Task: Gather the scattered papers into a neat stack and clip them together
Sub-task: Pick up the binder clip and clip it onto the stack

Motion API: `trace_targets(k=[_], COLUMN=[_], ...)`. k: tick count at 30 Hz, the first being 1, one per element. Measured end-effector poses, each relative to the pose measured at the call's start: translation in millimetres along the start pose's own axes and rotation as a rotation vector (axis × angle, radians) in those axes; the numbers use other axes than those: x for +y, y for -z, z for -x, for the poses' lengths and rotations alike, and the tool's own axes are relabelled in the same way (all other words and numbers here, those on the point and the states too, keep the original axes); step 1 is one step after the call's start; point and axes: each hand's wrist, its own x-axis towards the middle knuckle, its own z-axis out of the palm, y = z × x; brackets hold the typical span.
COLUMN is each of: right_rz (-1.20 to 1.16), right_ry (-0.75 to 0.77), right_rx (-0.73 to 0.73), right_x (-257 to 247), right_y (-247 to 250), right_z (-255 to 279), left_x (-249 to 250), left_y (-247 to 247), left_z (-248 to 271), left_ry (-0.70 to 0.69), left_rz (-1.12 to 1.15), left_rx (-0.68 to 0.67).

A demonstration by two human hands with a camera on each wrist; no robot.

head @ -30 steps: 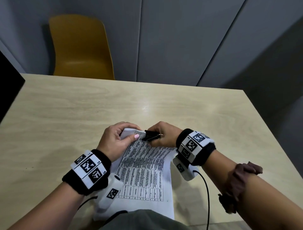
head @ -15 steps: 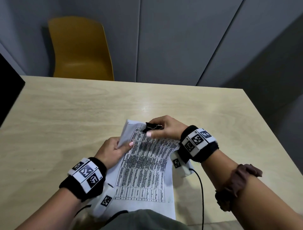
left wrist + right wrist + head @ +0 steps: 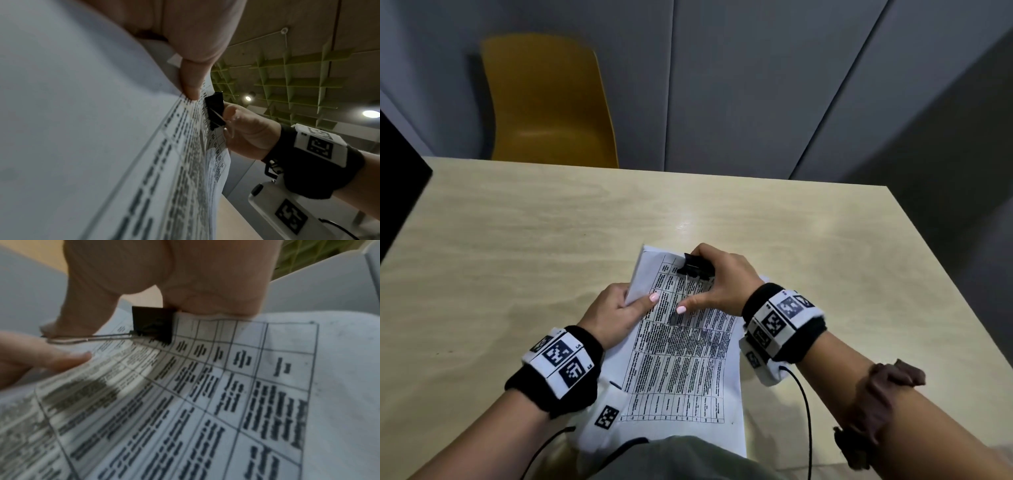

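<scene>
Several printed sheets form one stack of papers (image 3: pixel 681 370), white with a black-ruled table of dense text, lying on the near part of the table (image 3: pixel 517 240) with the near end over the table's edge. Its far left corner is lifted and curled. A black clip (image 3: pixel 697 266) sits on the stack's far edge, its wire lever folded down over the top sheet.

On the stack's left edge the left hand (image 3: pixel 616 317) pinches the sheets, thumb on top with a pink nail, fingers curled beneath. Farther off, the right hand (image 3: pixel 722 277) grips the clip: fingers curled over its black body, thumb stretched along the paper.

From the left wrist view, the clip (image 3: pixel 214 110) bites the paper edge just beyond the left thumb, and a green ceiling grid shows above. From the right wrist view, the clip (image 3: pixel 154 325) is close up, its wire loop lying just above the sheet beside the thumb, the printing blurred.

Beyond the table stands a yellow chair (image 3: pixel 544 102) against a grey wall.
</scene>
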Motion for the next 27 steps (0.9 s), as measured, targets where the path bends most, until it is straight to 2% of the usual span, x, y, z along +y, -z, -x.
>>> trace_targets(k=[4, 10, 15, 21, 27], right_rz=[0.095, -0.256, -0.326, -0.274, -0.157], right_ry=[0.020, 0.055, 0.045, 0.022, 0.003], right_rx=[0.107, 0.191, 0.136, 0.071, 0.082], right_x=[-1, 5, 11, 12, 5], right_y=[-3, 11, 13, 8, 6], right_z=[0, -3, -8, -11, -16], left_x=[4, 6, 5, -23, -26], left_y=[-2, 1, 2, 2, 3], left_z=[3, 6, 12, 30, 28], left_ry=[-0.011, -0.025, -0.061, 0.063, 0.093], left_rz=[-0.007, 0.042, 0.173, 0.176, 0.174], left_rx=[-0.006, -0.022, -0.052, -0.076, -0.027])
